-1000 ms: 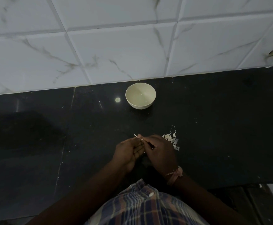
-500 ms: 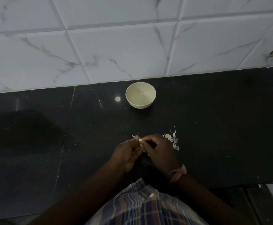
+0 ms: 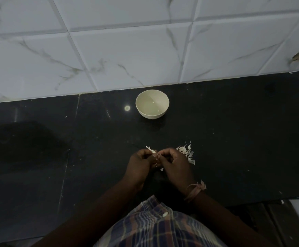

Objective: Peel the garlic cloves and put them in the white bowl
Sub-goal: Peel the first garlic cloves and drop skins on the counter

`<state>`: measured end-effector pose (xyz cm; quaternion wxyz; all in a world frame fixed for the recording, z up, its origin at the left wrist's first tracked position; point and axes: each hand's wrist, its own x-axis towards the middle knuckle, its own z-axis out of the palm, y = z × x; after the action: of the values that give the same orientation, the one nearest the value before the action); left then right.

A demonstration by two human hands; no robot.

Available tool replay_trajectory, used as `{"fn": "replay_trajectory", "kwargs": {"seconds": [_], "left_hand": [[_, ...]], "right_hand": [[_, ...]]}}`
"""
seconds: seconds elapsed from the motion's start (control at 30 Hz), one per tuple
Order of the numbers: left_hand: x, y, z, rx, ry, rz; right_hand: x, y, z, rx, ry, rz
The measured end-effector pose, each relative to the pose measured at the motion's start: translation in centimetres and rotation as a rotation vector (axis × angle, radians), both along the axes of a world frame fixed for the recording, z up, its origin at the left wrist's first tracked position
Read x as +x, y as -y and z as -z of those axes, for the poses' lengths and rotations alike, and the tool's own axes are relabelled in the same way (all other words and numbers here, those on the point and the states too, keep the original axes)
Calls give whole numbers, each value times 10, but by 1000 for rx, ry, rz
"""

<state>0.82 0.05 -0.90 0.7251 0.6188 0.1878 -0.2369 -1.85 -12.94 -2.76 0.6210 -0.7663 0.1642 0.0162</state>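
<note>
Over the black counter (image 3: 234,131) the left hand (image 3: 139,164) and right hand (image 3: 176,166) meet, fingers curled round a garlic clove (image 3: 152,151) (papery skin sticks out leftward). A pile of cloves (image 3: 187,152) lies just right; the white bowl (image 3: 152,104) sits near the tiled wall (image 3: 127,50).

The bowl (image 3: 152,104) is set on the counter (image 3: 234,131), close before the tiled wall (image 3: 127,50). Nearer the person, and well apart from the bowl, the left hand (image 3: 139,165) and right hand (image 3: 175,166) are held together above the counter, a garlic clove (image 3: 152,151) between their fingertips. A heap of garlic cloves (image 3: 186,152) is found just right of the right hand.
</note>
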Motion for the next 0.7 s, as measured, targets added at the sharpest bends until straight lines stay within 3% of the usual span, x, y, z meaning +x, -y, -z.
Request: {"fn": "replay_trajectory", "kwargs": {"seconds": [0.27, 0.37, 0.6, 0.7], "left_hand": [[3, -4, 5, -114, -56, -7], [4, -5, 3, -157, -33, 0], [5, -4, 15, -119, -49, 10], [7, -7, 14, -106, -74, 67]], "right_hand": [[1, 4, -9, 49, 14, -91], [3, 1, -14, 165, 20, -67], [6, 3, -11, 66, 40, -47], [8, 6, -13, 126, -6, -58]]}}
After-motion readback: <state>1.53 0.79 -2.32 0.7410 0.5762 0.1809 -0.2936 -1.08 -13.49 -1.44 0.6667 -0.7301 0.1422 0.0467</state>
